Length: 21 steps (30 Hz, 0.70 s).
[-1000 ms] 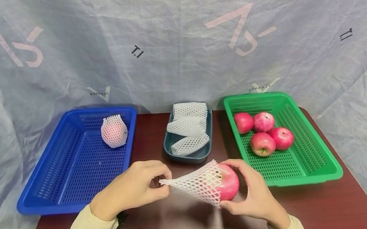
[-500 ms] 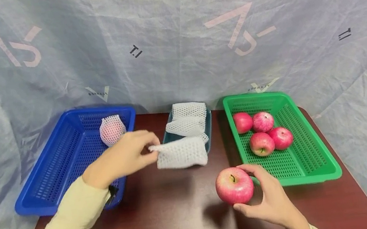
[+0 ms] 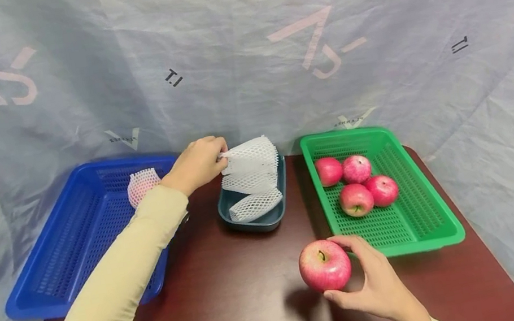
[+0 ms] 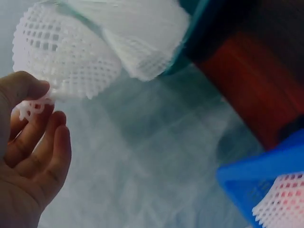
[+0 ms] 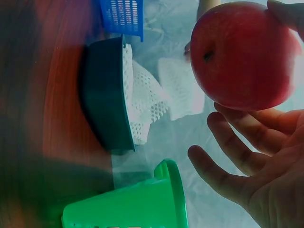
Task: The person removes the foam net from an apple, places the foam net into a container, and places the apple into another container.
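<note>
My left hand [image 3: 200, 162] pinches the end of a white foam net sleeve [image 3: 253, 152] at the back of the small dark tray [image 3: 260, 226]. In the left wrist view, thumb and fingers grip the gathered end of this sleeve [image 4: 66, 57], whose mesh body spreads away from them. Several other foam net sleeves [image 3: 256, 206] lie in the tray. My right hand [image 3: 382, 287] holds a bare red apple [image 3: 324, 266] above the table's front part, stem up. In the right wrist view the thumb and fingers are on opposite sides of the apple [image 5: 242, 57].
At the left stands a blue basket [image 3: 31, 312] with one net-wrapped apple [image 3: 140, 187], partly hidden by the left sleeve. A green basket [image 3: 406, 247] at the right contains several bare apples [image 3: 357, 200]. A grey cloth [image 3: 231, 73] hangs behind the table.
The net sleeve has come off the apple in my right hand. My left hand has carried it back and up to the tray. The right hand has drawn slightly toward me, still holding the apple.
</note>
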### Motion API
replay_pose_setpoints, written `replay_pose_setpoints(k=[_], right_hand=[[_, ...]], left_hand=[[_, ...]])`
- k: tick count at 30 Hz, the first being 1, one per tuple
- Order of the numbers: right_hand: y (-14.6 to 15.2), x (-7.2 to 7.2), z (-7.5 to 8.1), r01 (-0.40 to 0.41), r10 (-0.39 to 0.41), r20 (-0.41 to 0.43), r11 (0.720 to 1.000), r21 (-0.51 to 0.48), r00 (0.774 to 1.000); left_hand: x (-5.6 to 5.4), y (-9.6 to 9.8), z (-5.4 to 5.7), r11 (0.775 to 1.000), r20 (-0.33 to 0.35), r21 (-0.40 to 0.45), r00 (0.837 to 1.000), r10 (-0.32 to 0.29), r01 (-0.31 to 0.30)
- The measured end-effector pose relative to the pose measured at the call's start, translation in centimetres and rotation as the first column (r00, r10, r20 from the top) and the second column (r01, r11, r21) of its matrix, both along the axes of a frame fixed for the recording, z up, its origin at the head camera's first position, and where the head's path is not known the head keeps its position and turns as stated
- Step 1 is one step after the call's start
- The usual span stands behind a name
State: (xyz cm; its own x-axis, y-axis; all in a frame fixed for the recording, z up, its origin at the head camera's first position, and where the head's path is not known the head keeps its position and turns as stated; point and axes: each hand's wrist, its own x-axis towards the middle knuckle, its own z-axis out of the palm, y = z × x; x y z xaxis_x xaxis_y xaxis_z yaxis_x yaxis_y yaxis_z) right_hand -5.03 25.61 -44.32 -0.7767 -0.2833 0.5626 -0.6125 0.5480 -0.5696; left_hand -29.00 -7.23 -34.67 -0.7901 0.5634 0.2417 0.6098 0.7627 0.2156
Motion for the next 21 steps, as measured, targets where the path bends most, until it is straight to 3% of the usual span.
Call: replay_pose_setpoints(k=[4, 8, 11, 16, 21], right_hand=[[0.4, 0.2, 0.0, 0.017, -0.017, 0.022, 1.0, 0.005, 1.0], [0.6, 0.3, -0.2, 0.031, -0.032, 0.035, 0.999, 0.003, 0.999], [0.8, 0.4, -0.3, 0.038, -0.038, 0.035, 0.999, 0.005, 0.999], [1.0, 0.8, -0.7, 0.069, -0.07, 0.047, 0.998, 0.013, 0.996], [1.3, 1.2, -0.9, 0.1, -0.101, 0.057, 0.995, 0.018, 0.993]], left_hand=[[-1.6, 1.7, -1.7, 0.993, 0.008, -0.115, 1.0, -0.025, 0.026], [-2.6, 3.7, -3.8, 0.967, 0.012, -0.245, 0.998, -0.061, 0.062], [-3.0, 5.0, -5.4, 0.943, 0.076, -0.327, 0.996, -0.044, 0.066], [-3.1, 6.1, -7.8, 0.918, 0.202, -0.384, 0.979, -0.02, 0.098], [-3.7, 6.5, -9.7, 0.899, 0.237, -0.422, 0.971, -0.014, 0.116]])
